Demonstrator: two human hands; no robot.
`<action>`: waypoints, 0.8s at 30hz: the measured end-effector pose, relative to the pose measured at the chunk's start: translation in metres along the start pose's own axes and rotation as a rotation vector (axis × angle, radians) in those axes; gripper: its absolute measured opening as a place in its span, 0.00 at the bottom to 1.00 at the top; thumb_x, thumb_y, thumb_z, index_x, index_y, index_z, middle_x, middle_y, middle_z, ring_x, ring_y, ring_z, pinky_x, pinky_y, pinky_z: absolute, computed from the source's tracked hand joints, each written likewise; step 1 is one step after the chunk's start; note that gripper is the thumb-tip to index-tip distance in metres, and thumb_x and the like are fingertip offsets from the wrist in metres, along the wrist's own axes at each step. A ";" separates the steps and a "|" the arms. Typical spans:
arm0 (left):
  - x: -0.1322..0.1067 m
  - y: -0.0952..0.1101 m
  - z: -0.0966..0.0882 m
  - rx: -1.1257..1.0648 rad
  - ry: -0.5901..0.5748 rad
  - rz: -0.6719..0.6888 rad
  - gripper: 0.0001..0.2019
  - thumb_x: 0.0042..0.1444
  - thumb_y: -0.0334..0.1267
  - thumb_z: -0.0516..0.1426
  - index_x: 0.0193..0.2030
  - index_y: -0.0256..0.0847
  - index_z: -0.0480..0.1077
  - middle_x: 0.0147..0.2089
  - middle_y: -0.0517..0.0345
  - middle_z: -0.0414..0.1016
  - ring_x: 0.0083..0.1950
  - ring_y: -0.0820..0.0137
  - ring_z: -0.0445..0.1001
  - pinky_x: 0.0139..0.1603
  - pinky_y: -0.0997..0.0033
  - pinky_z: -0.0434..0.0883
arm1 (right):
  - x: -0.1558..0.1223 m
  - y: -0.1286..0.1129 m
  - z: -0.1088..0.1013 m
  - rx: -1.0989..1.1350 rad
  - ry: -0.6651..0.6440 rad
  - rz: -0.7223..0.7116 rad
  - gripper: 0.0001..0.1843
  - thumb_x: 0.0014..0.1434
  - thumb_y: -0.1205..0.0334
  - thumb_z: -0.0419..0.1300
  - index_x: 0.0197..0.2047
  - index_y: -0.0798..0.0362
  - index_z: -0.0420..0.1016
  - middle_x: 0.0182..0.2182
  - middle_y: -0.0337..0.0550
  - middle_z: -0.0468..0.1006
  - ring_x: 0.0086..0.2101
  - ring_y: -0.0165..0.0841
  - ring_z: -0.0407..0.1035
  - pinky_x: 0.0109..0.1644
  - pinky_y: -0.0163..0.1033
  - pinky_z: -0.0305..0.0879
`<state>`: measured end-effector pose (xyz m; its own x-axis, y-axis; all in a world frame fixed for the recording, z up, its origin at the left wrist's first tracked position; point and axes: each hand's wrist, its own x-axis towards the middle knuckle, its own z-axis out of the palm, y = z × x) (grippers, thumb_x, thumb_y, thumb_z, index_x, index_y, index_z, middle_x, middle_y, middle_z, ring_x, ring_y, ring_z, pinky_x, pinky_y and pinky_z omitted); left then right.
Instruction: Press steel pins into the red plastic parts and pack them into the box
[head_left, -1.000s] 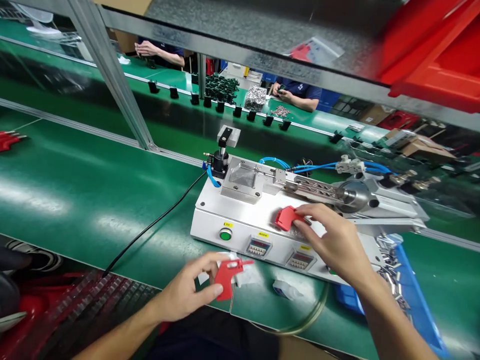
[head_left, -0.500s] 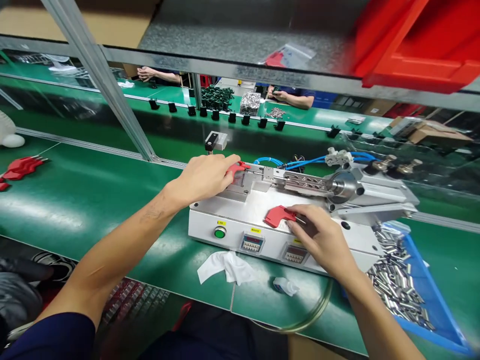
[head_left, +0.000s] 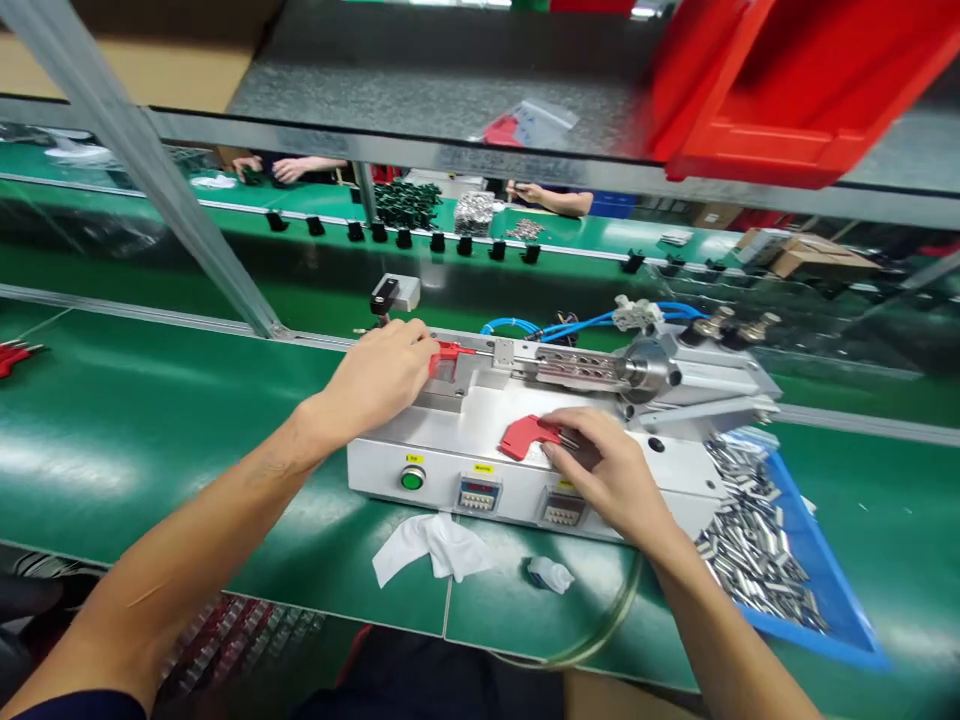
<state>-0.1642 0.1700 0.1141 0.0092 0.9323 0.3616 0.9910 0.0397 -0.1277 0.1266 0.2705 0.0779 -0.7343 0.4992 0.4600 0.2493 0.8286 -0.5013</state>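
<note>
My left hand (head_left: 386,375) is closed at the left end of the machine, its fingertips on a red plastic handle (head_left: 448,352) lying in the metal fixture. A thin metal shaft runs from that handle rightward into a small metal block (head_left: 502,352). Between thumb and fingers, my right hand (head_left: 611,465) holds a second red plastic handle (head_left: 525,437) over the front of the machine's top plate (head_left: 480,425). Metal pins stick out of this handle toward my palm. The fingers partly hide both handles.
A blue bin (head_left: 832,590) of metal tubes stands right of the machine. In front lie a white cloth (head_left: 431,548) and a small bottle (head_left: 550,574). Red handles (head_left: 13,357) lie far left. Overhead, a shelf carries a red bin (head_left: 787,150). Co-workers' hands (head_left: 289,168) show across the bench.
The view has shifted, so the scene sits farther left. My left fingers have curled and drawn slightly left on the handle in the fixture. My right hand keeps its grip.
</note>
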 end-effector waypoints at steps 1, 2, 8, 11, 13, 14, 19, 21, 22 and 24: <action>-0.001 -0.001 0.000 0.019 0.008 0.014 0.13 0.70 0.31 0.51 0.44 0.36 0.78 0.46 0.44 0.78 0.44 0.54 0.76 0.42 0.56 0.74 | -0.001 -0.003 -0.002 0.024 -0.003 -0.003 0.09 0.71 0.59 0.60 0.52 0.49 0.77 0.47 0.49 0.83 0.47 0.43 0.78 0.53 0.49 0.74; -0.004 0.000 0.000 0.038 0.036 0.028 0.14 0.70 0.31 0.50 0.43 0.36 0.78 0.44 0.44 0.78 0.43 0.54 0.77 0.41 0.55 0.73 | -0.004 -0.006 -0.006 0.050 0.001 -0.004 0.09 0.71 0.60 0.60 0.53 0.49 0.77 0.48 0.49 0.83 0.48 0.42 0.78 0.54 0.48 0.74; -0.081 0.021 0.020 -0.167 0.498 0.327 0.05 0.68 0.29 0.58 0.47 0.43 0.73 0.35 0.55 0.78 0.33 0.63 0.75 0.33 0.63 0.68 | -0.065 -0.019 -0.039 -0.119 0.190 0.167 0.04 0.70 0.61 0.61 0.47 0.48 0.76 0.39 0.46 0.81 0.39 0.40 0.77 0.45 0.46 0.74; -0.118 0.028 0.035 -0.205 0.382 0.391 0.06 0.69 0.27 0.57 0.48 0.40 0.74 0.34 0.54 0.79 0.31 0.64 0.76 0.33 0.63 0.69 | -0.099 -0.011 -0.042 -0.195 0.110 0.293 0.05 0.72 0.58 0.59 0.45 0.48 0.75 0.32 0.43 0.78 0.32 0.38 0.74 0.39 0.44 0.72; -0.126 0.028 0.038 -0.206 0.290 0.397 0.07 0.71 0.28 0.55 0.49 0.40 0.74 0.35 0.53 0.80 0.32 0.62 0.77 0.35 0.61 0.69 | -0.112 -0.002 -0.040 -0.193 0.057 0.347 0.08 0.73 0.56 0.57 0.45 0.49 0.75 0.29 0.41 0.74 0.30 0.37 0.72 0.36 0.43 0.71; -0.126 0.027 0.038 -0.222 0.253 0.397 0.08 0.71 0.29 0.54 0.49 0.41 0.74 0.36 0.53 0.80 0.33 0.61 0.77 0.36 0.61 0.70 | -0.114 0.001 -0.039 -0.188 0.043 0.367 0.09 0.73 0.55 0.57 0.45 0.49 0.75 0.28 0.40 0.73 0.29 0.37 0.71 0.36 0.42 0.71; -0.118 0.024 0.030 -0.276 0.101 0.363 0.13 0.75 0.31 0.47 0.51 0.40 0.73 0.40 0.51 0.81 0.38 0.59 0.80 0.41 0.59 0.71 | -0.109 0.010 -0.041 -0.132 -0.005 0.380 0.09 0.73 0.54 0.58 0.45 0.48 0.75 0.30 0.40 0.76 0.29 0.35 0.72 0.36 0.41 0.71; -0.117 0.027 0.029 -0.251 0.097 0.308 0.11 0.75 0.32 0.49 0.50 0.39 0.73 0.40 0.51 0.82 0.37 0.59 0.80 0.40 0.59 0.70 | -0.107 0.011 -0.041 -0.141 0.027 0.389 0.09 0.73 0.54 0.59 0.44 0.48 0.75 0.29 0.40 0.77 0.28 0.35 0.72 0.36 0.41 0.72; -0.118 0.029 0.030 -0.242 0.099 0.278 0.10 0.75 0.32 0.50 0.49 0.39 0.73 0.39 0.52 0.82 0.36 0.60 0.80 0.40 0.60 0.70 | -0.107 0.012 -0.040 -0.151 0.047 0.402 0.09 0.73 0.53 0.59 0.43 0.48 0.74 0.29 0.41 0.77 0.28 0.35 0.73 0.36 0.41 0.72; -0.118 0.032 0.031 -0.262 0.097 0.234 0.09 0.75 0.32 0.51 0.49 0.39 0.72 0.39 0.53 0.81 0.36 0.61 0.80 0.39 0.61 0.71 | -0.108 0.012 -0.038 -0.151 0.072 0.418 0.09 0.72 0.52 0.60 0.43 0.48 0.74 0.29 0.41 0.78 0.28 0.35 0.73 0.37 0.41 0.74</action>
<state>-0.1378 0.0724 0.0391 0.2401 0.8662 0.4383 0.9609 -0.2761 0.0193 0.2332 0.2365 0.0501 -0.5064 0.8109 0.2933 0.6083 0.5771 -0.5450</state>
